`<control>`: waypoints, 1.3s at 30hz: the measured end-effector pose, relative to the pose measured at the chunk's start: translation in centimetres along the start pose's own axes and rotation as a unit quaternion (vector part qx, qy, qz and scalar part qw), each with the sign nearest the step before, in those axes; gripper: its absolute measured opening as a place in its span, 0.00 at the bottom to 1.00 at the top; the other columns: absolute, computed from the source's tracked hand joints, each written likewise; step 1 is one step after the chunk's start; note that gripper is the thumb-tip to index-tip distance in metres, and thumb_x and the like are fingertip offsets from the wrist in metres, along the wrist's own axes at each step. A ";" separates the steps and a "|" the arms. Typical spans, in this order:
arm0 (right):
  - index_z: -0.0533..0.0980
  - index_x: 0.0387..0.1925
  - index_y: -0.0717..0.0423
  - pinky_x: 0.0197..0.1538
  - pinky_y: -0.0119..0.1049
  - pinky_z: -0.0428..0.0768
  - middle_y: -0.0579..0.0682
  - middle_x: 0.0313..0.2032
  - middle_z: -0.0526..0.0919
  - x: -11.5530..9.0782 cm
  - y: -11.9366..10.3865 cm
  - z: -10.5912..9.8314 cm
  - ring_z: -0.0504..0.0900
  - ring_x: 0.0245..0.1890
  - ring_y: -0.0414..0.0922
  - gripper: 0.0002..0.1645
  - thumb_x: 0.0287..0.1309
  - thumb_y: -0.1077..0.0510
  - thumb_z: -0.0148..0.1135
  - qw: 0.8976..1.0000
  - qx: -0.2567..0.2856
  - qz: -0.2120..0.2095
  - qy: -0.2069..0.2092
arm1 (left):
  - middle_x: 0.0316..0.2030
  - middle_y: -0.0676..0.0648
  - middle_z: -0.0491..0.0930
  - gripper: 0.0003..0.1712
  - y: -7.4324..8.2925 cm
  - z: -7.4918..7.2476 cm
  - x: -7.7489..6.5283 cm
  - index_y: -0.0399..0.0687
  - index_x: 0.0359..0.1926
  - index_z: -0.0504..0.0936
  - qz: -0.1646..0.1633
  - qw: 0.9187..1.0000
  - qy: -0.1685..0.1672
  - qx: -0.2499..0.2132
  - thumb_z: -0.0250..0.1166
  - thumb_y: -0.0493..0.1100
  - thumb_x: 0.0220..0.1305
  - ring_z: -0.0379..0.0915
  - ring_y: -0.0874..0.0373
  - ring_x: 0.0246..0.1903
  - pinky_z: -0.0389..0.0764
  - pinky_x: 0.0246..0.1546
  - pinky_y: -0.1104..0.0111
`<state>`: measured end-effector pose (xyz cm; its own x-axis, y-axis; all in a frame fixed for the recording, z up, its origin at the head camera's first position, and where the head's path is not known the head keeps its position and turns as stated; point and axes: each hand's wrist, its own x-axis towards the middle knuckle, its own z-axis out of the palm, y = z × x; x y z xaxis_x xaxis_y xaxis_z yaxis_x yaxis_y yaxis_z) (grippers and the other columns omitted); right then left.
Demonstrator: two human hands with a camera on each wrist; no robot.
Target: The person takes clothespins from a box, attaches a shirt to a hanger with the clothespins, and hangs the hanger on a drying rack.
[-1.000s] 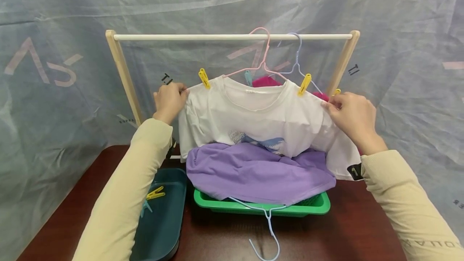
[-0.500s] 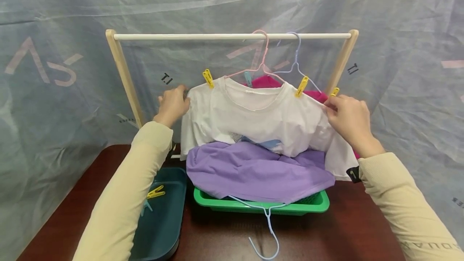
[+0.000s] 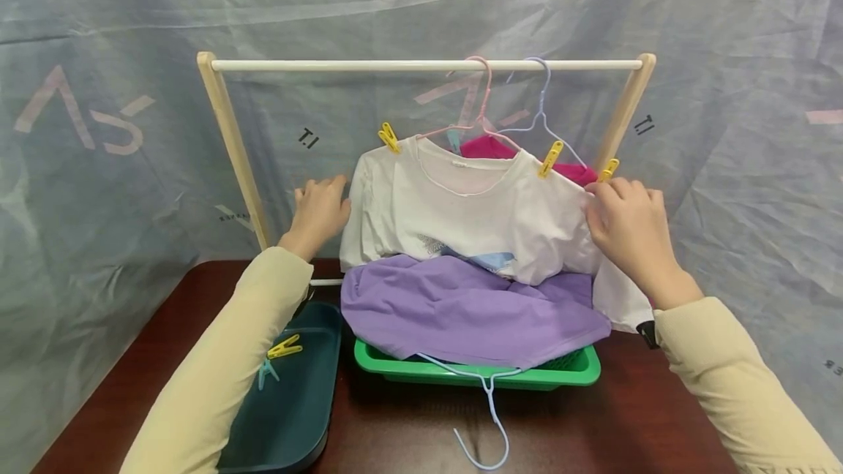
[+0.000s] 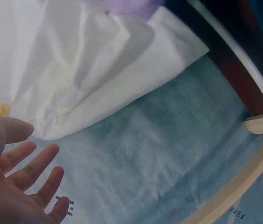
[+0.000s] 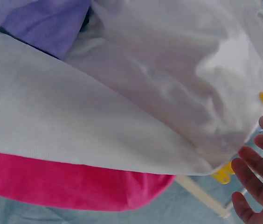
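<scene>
A white T-shirt (image 3: 454, 218) with a blue print hangs on a pink hanger (image 3: 486, 97) from the rack's white rail. Yellow clothespins (image 3: 551, 158) grip both its shoulders. My left hand (image 3: 320, 212) is beside the shirt's left sleeve, holding nothing; the left wrist view shows its fingers (image 4: 36, 165) spread apart from the cloth. By the other shoulder is my right hand (image 3: 626, 229), its fingers (image 5: 252, 172) loosely bent and parted at the shirt's edge, pinching nothing. Behind hangs a magenta garment (image 5: 99, 186) on a blue hanger (image 3: 543, 104), partly hidden by the shirt.
A purple garment (image 3: 461, 313) lies over a green basket (image 3: 474, 375) below the shirt. Another light blue hanger (image 3: 490, 408) sticks out in front. At left, a dark tray (image 3: 296, 408) holds yellow and teal clothespins. Wooden rack posts (image 3: 230, 145) stand at both sides.
My left hand has let go of the sleeve and moved slightly away. The shirt's left shoulder has shifted right and slumped inward. My right hand has loosened from the other shoulder.
</scene>
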<state>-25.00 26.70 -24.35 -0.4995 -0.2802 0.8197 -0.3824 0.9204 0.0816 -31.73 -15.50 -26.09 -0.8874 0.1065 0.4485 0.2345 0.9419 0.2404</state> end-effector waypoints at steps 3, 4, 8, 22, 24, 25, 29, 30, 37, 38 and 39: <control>0.76 0.35 0.63 0.35 0.54 0.65 0.61 0.32 0.78 -0.6 -0.8 -0.4 0.73 0.30 0.59 0.12 0.46 0.63 0.60 1.000 -0.001 -0.029 0.010 | 0.54 0.39 0.74 0.22 -0.7 0.1 -0.9 0.44 0.57 0.70 0.005 1.000 0.000 0.002 0.54 0.42 0.62 0.65 0.37 0.50 0.59 0.48 0.46; 0.76 0.35 0.63 0.36 0.54 0.65 0.60 0.32 0.78 -0.9 -1.1 -0.4 0.73 0.31 0.59 0.12 0.45 0.63 0.61 0.999 0.000 -0.037 0.011 | 0.53 0.39 0.75 0.21 -0.9 0.1 -1.3 0.44 0.57 0.70 0.007 1.000 0.000 0.002 0.55 0.42 0.63 0.65 0.37 0.51 0.59 0.48 0.46; 0.76 0.34 0.62 0.37 0.53 0.65 0.59 0.31 0.78 -2.0 -2.0 -0.6 0.74 0.31 0.58 0.12 0.43 0.64 0.62 0.998 0.014 -0.061 0.006 | 0.53 0.40 0.75 0.20 -1.9 -0.2 -2.5 0.46 0.57 0.71 0.016 1.000 -0.004 0.002 0.54 0.42 0.63 0.64 0.37 0.50 0.58 0.47 0.46; 0.78 0.31 0.59 0.35 0.49 0.67 0.54 0.30 0.79 -8.9 -2.5 0.9 0.76 0.32 0.54 0.11 0.39 0.62 0.63 0.995 0.027 -0.084 -0.053 | 0.49 0.37 0.76 0.19 -4.0 -0.7 -8.1 0.44 0.55 0.72 0.032 0.999 -0.033 0.004 0.55 0.43 0.64 0.63 0.36 0.50 0.58 0.44 0.45; 0.78 0.31 0.59 0.35 0.49 0.67 0.53 0.30 0.79 -9.8 -2.6 1.2 0.76 0.32 0.54 0.13 0.37 0.62 0.64 0.994 0.028 -0.082 -0.063 | 0.48 0.37 0.77 0.19 -4.5 -0.6 -8.8 0.43 0.54 0.72 0.030 0.999 -0.037 0.009 0.55 0.43 0.64 0.63 0.35 0.50 0.58 0.44 0.45; 0.78 0.31 0.59 0.34 0.49 0.67 0.53 0.30 0.79 -10.3 -2.6 1.2 0.76 0.32 0.54 0.13 0.36 0.62 0.65 0.994 0.028 -0.081 -0.069 | 0.47 0.37 0.77 0.19 -4.8 -0.5 -9.2 0.43 0.54 0.72 0.031 0.999 -0.038 0.012 0.55 0.43 0.64 0.64 0.35 0.49 0.59 0.43 0.45; 0.78 0.32 0.58 0.34 0.48 0.67 0.52 0.31 0.80 -11.6 -2.8 1.6 0.76 0.32 0.52 0.14 0.36 0.62 0.66 0.992 0.023 -0.079 -0.095 | 0.46 0.37 0.78 0.18 -5.7 -0.1 -10.5 0.43 0.52 0.73 0.031 0.999 -0.035 0.019 0.55 0.43 0.63 0.65 0.35 0.47 0.60 0.42 0.46; 0.78 0.32 0.58 0.34 0.48 0.67 0.51 0.31 0.80 -11.9 -2.8 1.6 0.76 0.32 0.52 0.13 0.36 0.62 0.66 0.992 0.021 -0.079 -0.101 | 0.46 0.37 0.78 0.18 -5.9 0.1 -10.8 0.43 0.52 0.73 0.031 0.999 -0.033 0.019 0.56 0.42 0.63 0.65 0.35 0.46 0.61 0.42 0.46; 0.78 0.31 0.55 0.34 0.47 0.66 0.48 0.31 0.80 -13.5 -3.1 1.7 0.75 0.31 0.50 0.13 0.36 0.62 0.67 0.989 0.014 -0.064 -0.131 | 0.45 0.37 0.79 0.20 -6.8 1.2 -12.9 0.42 0.53 0.73 0.035 0.998 -0.043 0.030 0.60 0.41 0.59 0.67 0.34 0.46 0.61 0.40 0.45; 0.78 0.31 0.55 0.33 0.47 0.66 0.48 0.31 0.80 -13.7 -3.1 1.7 0.75 0.31 0.49 0.13 0.36 0.62 0.66 0.989 0.013 -0.062 -0.132 | 0.44 0.37 0.79 0.20 -6.9 1.4 -13.2 0.43 0.52 0.74 0.034 0.998 -0.047 0.031 0.60 0.42 0.59 0.67 0.34 0.46 0.61 0.40 0.45; 0.78 0.31 0.55 0.33 0.46 0.66 0.48 0.30 0.79 -13.8 -3.1 1.7 0.74 0.31 0.49 0.13 0.36 0.62 0.66 0.989 0.012 -0.061 -0.133 | 0.44 0.37 0.79 0.19 -6.9 1.6 -13.4 0.42 0.52 0.74 0.032 0.998 -0.052 0.031 0.61 0.42 0.59 0.67 0.34 0.46 0.61 0.40 0.45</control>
<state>-18.21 27.28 -36.87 -0.6341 -0.4531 0.6267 -0.4694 0.8695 0.1537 -22.05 -22.96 -35.14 -0.9084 0.1958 0.3693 0.2691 0.9500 0.1583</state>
